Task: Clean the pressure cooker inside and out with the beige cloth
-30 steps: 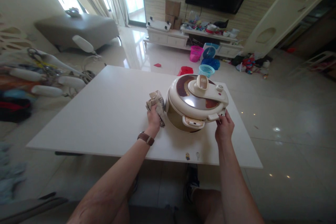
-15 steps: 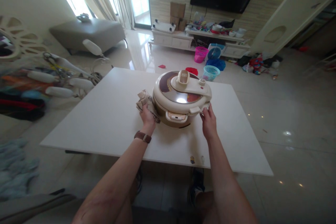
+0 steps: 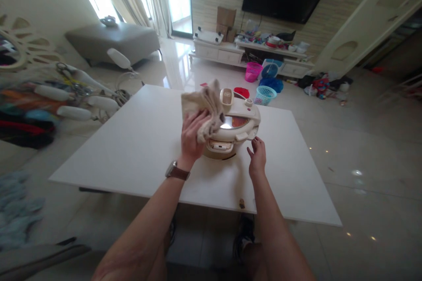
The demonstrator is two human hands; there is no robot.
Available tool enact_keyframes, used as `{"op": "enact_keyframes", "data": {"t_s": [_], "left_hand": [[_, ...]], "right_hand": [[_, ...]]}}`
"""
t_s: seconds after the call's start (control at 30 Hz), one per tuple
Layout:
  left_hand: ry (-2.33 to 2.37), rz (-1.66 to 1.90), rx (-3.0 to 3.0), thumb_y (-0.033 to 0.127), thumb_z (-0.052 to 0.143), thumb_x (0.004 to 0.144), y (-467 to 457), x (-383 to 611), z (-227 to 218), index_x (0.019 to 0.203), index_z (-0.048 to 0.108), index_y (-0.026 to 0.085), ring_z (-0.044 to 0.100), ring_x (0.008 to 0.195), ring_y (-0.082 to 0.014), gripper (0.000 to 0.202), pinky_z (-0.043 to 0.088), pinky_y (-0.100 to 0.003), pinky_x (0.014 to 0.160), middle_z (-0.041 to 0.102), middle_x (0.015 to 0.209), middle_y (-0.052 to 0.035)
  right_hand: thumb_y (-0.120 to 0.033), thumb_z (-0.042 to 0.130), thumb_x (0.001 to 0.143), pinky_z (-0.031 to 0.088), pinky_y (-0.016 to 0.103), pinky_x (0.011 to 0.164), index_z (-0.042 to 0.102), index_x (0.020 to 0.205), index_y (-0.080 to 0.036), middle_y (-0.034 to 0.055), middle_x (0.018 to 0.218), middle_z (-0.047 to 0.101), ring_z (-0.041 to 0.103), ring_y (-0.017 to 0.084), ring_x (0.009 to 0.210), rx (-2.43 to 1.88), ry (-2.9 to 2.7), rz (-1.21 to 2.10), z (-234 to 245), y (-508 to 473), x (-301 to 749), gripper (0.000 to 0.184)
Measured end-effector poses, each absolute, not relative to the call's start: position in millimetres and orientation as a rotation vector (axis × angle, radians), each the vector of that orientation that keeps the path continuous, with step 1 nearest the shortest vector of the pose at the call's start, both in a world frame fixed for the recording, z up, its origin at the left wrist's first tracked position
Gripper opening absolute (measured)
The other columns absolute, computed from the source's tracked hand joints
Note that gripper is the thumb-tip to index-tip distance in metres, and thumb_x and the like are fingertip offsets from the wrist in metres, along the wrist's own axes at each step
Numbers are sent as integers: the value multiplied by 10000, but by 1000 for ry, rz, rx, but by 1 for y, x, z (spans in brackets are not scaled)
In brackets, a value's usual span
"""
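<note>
A cream and brown electric pressure cooker (image 3: 242, 112) stands on the white table (image 3: 132, 149) with its lid on. My left hand (image 3: 191, 138) grips a crumpled beige cloth (image 3: 201, 101) with dark markings. The cloth is raised in front of the lid's left part and hides it; whether it touches the lid I cannot tell. At the cooker's lower right edge is my right hand (image 3: 257, 156), thumb and fingers apart, holding nothing. Its fingertips are close to the rim, and contact is unclear. A brown watch strap (image 3: 178, 171) circles my left wrist.
A small dark object (image 3: 241, 203) lies by the table's near edge. Beyond the table, a light blue basket (image 3: 265, 95) and a pink basket (image 3: 253, 72) stand on the floor. A white lamp with several arms (image 3: 74, 113) is at the left.
My left hand has lifted the cloth from the cooker's left side up toward the lid. My right hand has loosened at the cooker's right edge and shifted slightly down.
</note>
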State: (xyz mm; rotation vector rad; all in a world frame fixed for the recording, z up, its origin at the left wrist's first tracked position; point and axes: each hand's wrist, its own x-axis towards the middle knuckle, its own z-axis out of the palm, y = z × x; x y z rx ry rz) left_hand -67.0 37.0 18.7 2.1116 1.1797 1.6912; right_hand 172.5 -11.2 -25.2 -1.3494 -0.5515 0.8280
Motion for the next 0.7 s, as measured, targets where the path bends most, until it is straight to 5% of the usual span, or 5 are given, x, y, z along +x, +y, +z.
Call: {"op": "enact_keyframes", "data": {"t_s": [0.1, 0.23, 0.43, 0.57, 0.7], "left_hand": [[1120, 1434, 2473, 433, 498, 1036, 16, -56, 31, 1412, 723, 268, 502, 1536, -307, 468, 118, -568, 1377, 667, 1536, -87], [1190, 1440, 2343, 390, 566, 1009, 8, -53, 28, 1438, 707, 259, 474, 1556, -320, 471, 100, -569, 1377, 637, 1570, -95], [1152, 1849, 1488, 380, 841, 834, 29, -59, 11, 1332, 756, 223, 419, 1591, -331, 530, 206, -498, 1363, 633, 1547, -139], [1154, 1965, 966, 330, 788, 895, 55, -61, -7, 1262, 757, 226, 528, 1510, -253, 383, 280, -418, 1342, 683, 1470, -99], [1263, 1868, 482, 329, 705, 936, 74, -65, -28, 1128, 768, 218, 646, 1374, -256, 231, 426, -443, 1264, 756, 1324, -90]], "right_hand": [[-603, 569, 830, 497, 484, 1080, 640, 1095, -290, 81, 1402, 689, 574, 264, 1421, -1358, -527, 840, -25, -20, 179, 416], [-570, 591, 806, 524, 466, 1036, 652, 1030, -284, 66, 1362, 708, 595, 267, 1369, -1375, -544, 836, -26, -29, 185, 369], [-562, 601, 808, 552, 441, 989, 678, 1019, -279, 59, 1328, 711, 613, 268, 1329, -1373, -547, 880, -31, -30, 187, 361], [-547, 616, 803, 564, 427, 973, 679, 1009, -283, 43, 1298, 724, 624, 262, 1320, -1357, -528, 904, -33, -23, 186, 341], [-537, 635, 776, 570, 403, 946, 683, 984, -280, 35, 1256, 733, 641, 258, 1296, -1346, -486, 929, -32, -17, 182, 335]]}}
